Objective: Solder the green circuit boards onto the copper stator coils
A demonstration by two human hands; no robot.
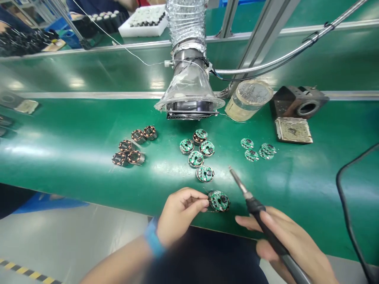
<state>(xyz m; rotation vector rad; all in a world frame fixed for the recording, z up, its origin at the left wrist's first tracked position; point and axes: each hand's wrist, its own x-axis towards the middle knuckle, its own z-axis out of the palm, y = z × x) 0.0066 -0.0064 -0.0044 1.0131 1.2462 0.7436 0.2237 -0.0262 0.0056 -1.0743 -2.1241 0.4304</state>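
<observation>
Round green circuit board (218, 201) is pinched at its rim by my left hand (177, 216), closed firmly with the fingertips on the edge. From here I can't tell whether the board still touches the green bench mat (89, 173) under it. I'd judge it light and stiff but easily damaged, so the rim is the place to hold, clear of the soldered parts on its face. My right hand (284, 240) is wrapped around the black grip of a soldering iron (254, 205), whose tip points just beside the board without touching it. Farther out lie similar green boards (196, 159), copper-wound coils (130, 148) to their left, and smaller green boards (257, 150) to their right. Beyond them stands a clear plastic fume hood (189, 96).
</observation>
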